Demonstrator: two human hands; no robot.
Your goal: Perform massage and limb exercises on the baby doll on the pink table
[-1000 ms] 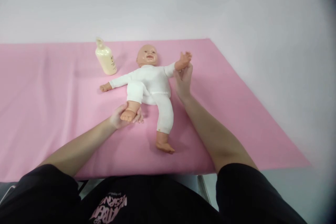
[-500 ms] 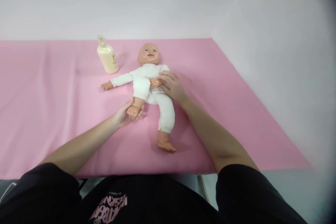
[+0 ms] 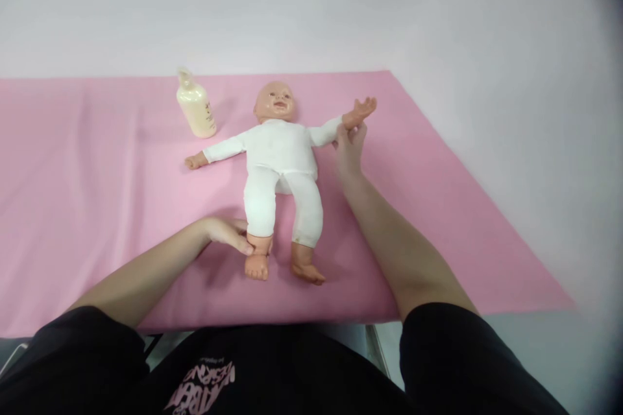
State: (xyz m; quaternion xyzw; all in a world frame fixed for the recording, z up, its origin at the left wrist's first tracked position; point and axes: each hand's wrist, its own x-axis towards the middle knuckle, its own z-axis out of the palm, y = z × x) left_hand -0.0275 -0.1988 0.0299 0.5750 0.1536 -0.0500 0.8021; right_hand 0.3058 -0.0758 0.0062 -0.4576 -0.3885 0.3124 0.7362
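Note:
A baby doll (image 3: 282, 149) with a white cloth body lies on its back, head away from me, in the head view. My left hand (image 3: 232, 235) is closed around its ankle on the left side, thumb on top and most fingers hidden beneath. Out to the right, my right hand (image 3: 349, 149) grips the doll's other-side forearm near the wrist, holding that arm stretched outward. The doll's left-side arm lies spread on the cloth, and its right-side leg rests straight toward me.
A pink cloth (image 3: 160, 201) covers the table, with soft folds at the left. Beyond the doll's left-side arm stands a pale yellow pump bottle (image 3: 198, 110). A white wall (image 3: 311, 6) rises behind the table.
My left hand has drawn the doll's bent leg down toward me, so it is straight. My right hand has swung the doll's arm from across its belly out to the right.

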